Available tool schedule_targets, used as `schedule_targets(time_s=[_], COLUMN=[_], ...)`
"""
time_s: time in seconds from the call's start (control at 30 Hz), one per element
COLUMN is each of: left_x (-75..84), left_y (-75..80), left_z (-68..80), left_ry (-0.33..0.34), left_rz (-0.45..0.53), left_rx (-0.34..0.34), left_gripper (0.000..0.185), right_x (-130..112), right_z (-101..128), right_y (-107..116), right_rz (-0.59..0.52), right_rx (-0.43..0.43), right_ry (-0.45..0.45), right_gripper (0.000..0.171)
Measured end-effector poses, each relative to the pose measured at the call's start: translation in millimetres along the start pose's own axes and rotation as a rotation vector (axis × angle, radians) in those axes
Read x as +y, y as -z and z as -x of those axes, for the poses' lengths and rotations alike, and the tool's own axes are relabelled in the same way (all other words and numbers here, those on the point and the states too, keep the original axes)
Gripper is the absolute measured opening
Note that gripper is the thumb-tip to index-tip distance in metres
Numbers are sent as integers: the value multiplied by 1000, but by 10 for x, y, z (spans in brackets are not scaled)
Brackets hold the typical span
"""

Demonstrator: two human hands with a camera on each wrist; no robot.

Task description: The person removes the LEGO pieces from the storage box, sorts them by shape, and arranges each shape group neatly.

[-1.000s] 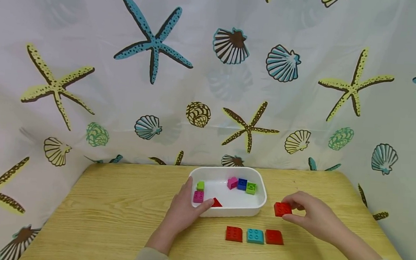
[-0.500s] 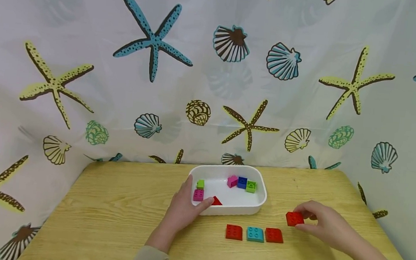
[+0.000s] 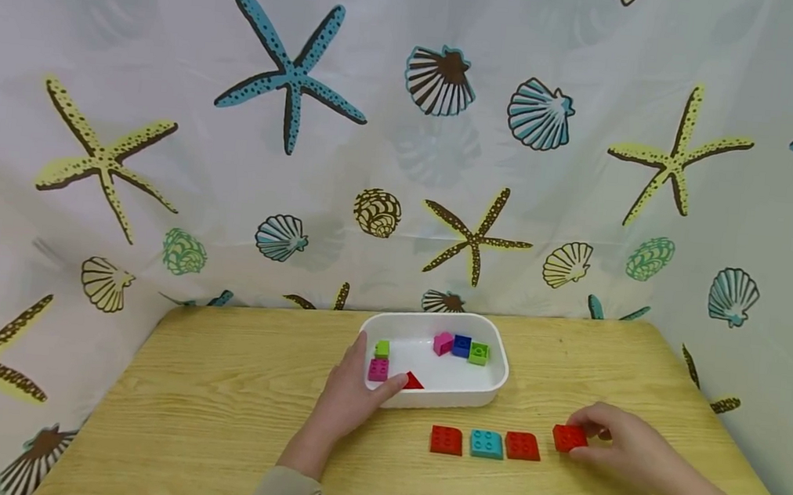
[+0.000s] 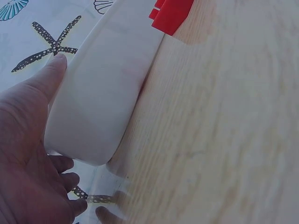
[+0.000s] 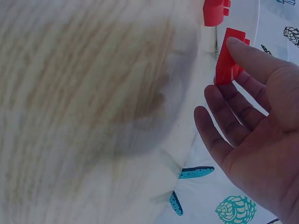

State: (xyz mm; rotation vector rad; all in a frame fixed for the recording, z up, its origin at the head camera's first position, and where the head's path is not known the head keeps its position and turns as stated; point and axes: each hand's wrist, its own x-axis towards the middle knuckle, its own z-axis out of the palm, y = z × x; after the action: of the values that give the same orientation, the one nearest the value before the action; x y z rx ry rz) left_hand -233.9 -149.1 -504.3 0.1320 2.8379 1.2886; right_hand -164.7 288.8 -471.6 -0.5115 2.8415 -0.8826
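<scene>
Right hand (image 3: 623,448) has carried its pinched red brick (image 3: 568,438) down to lower right, just beside the row of three bricks (image 3: 486,444); light, rigid, best gripped by its side walls. Farther back, centre frame, left hand (image 3: 348,400) clasps the white bin's (image 3: 489,401) end.

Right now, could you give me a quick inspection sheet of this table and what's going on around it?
Surface: wooden table, pale grain.
Job's things: red brick at the right end of a row after a red brick, a teal brick and another red brick; white tray behind the row.
Clutter: in the tray, pink, blue, green and red bricks.
Hands: right hand pinches the end red brick; left hand grips the tray's left end.
Cables: nothing seen.
Surroundings: curtain printed with starfish and shells behind the table and on both sides.
</scene>
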Motion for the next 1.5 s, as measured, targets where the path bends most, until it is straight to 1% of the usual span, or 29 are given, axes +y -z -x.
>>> schedule_targets(time_s=[0.2,0.33,0.87,1.23,1.5], left_x=[-13,-13,-19,-1,12], left_y=[-7,-7,-9,3,5], left_z=[-9,-12,-8,1,12], left_ry=[0,-4,-10,-12,-4], left_rz=[8,19,28,27,23], left_rx=[-6,-9,-13,-8,-9], left_gripper=[119,119,118,118,117], right_x=[42,49,65,91,70], right_z=[13,21,21,11,21], right_y=[-55,-85,-157,-181,-201], right_rz=[-16,-7,36,53,57], right_rx=[-40,-49,-25,-8,6], right_ry=[25,30,5,23,-6], right_gripper=[29,30,29,30,32])
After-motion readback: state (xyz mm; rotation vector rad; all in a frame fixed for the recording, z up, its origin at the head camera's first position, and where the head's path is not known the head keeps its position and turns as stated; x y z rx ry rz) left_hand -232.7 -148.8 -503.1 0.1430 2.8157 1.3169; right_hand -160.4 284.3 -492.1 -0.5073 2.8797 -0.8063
